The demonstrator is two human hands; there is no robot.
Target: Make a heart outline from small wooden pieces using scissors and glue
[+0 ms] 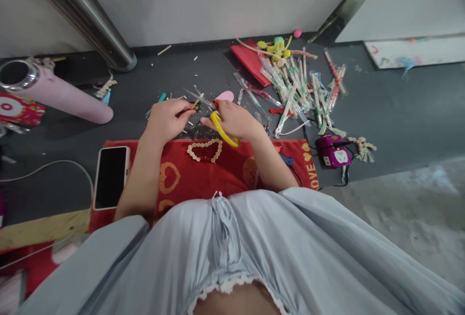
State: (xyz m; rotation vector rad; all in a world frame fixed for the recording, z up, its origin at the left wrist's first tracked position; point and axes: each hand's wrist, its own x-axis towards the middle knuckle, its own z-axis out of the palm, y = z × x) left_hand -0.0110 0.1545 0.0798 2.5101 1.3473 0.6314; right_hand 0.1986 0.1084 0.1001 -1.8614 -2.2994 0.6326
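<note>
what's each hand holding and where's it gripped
The right hand holds yellow scissors by the handle loops. The left hand pinches a thin stick near its end with its fingers.

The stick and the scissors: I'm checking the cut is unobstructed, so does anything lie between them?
Nothing visible does. The left hand holds the thin stick right at the yellow-handled scissors in the right hand.
</note>
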